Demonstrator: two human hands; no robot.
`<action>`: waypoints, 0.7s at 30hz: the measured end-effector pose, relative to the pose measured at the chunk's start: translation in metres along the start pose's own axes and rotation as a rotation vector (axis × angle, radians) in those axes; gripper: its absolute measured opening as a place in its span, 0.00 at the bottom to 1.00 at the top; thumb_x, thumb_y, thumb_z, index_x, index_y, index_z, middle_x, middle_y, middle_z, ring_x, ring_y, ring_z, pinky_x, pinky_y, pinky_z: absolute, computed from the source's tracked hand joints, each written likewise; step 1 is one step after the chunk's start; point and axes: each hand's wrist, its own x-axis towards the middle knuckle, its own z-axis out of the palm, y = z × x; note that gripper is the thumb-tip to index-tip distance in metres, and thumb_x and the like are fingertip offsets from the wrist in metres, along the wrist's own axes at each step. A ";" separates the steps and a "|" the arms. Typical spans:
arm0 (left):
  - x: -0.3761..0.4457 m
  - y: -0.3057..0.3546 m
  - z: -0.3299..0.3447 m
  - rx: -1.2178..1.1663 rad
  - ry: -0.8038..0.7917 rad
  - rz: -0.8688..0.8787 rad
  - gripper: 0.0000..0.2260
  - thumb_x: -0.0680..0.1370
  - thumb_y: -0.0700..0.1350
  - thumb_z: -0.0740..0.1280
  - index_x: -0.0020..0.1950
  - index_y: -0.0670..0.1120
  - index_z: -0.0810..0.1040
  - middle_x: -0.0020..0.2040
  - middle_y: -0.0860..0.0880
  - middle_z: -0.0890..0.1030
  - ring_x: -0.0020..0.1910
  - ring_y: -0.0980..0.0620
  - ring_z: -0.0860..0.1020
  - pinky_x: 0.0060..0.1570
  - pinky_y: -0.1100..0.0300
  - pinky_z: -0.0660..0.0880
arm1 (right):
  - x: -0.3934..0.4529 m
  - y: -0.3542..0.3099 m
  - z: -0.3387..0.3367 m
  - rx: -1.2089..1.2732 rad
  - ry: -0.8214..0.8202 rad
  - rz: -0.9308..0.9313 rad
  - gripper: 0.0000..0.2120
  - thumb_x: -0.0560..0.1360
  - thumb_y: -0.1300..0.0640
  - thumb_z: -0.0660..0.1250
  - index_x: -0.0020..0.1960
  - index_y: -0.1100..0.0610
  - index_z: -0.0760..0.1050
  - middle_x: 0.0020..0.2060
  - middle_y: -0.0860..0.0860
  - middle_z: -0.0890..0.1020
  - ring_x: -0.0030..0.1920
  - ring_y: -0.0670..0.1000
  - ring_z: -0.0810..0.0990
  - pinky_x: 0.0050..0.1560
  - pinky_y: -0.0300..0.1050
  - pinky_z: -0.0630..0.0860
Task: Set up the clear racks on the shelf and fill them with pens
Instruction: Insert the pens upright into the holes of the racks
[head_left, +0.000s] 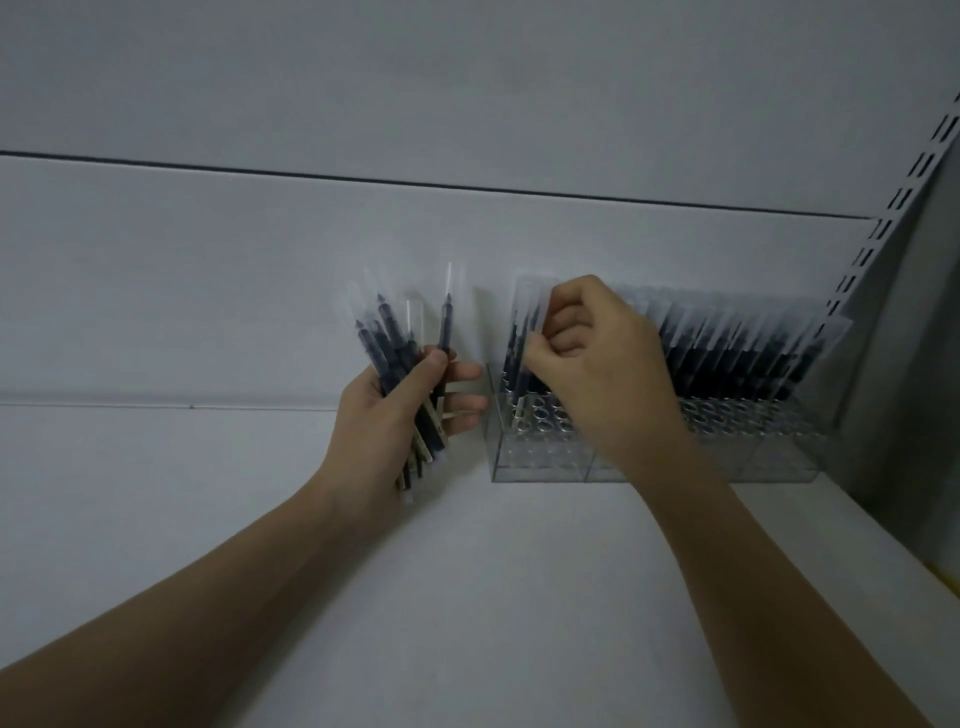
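Clear racks (540, 460) stand side by side on the white shelf (493, 597), against the back wall at the right. Dark pens in clear sleeves (748, 348) fill their back rows, and the front holes of the leftmost rack show open. My left hand (395, 415) grips a bunch of sleeved dark pens (395, 353), held upright just left of the racks. My right hand (597, 364) hovers over the leftmost rack and pinches the top of one sleeved pen (522, 338) that stands at the rack's left end.
A slotted metal upright (883, 218) runs up the right corner of the shelf bay. A grey side panel (904, 374) closes the right end. A yellow strip (948, 579) shows at the shelf's front right edge.
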 end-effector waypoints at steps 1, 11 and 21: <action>0.001 0.001 0.000 0.008 -0.007 0.003 0.07 0.81 0.42 0.63 0.54 0.39 0.76 0.46 0.44 0.85 0.38 0.46 0.83 0.41 0.55 0.82 | 0.000 0.000 -0.001 -0.028 -0.023 0.001 0.08 0.74 0.63 0.71 0.49 0.55 0.74 0.36 0.50 0.80 0.36 0.49 0.81 0.43 0.48 0.81; -0.002 0.003 0.004 0.102 -0.094 0.008 0.11 0.81 0.43 0.62 0.58 0.37 0.76 0.48 0.44 0.86 0.35 0.45 0.82 0.36 0.56 0.80 | -0.002 -0.006 -0.008 -0.106 0.010 -0.039 0.05 0.77 0.55 0.70 0.51 0.53 0.75 0.33 0.43 0.77 0.31 0.41 0.76 0.37 0.34 0.74; -0.011 0.006 0.012 0.126 -0.212 0.052 0.12 0.80 0.42 0.62 0.57 0.36 0.77 0.45 0.40 0.84 0.31 0.42 0.80 0.33 0.55 0.79 | -0.010 -0.029 -0.009 0.340 -0.036 -0.071 0.13 0.76 0.57 0.72 0.58 0.51 0.74 0.42 0.44 0.82 0.37 0.52 0.79 0.37 0.42 0.79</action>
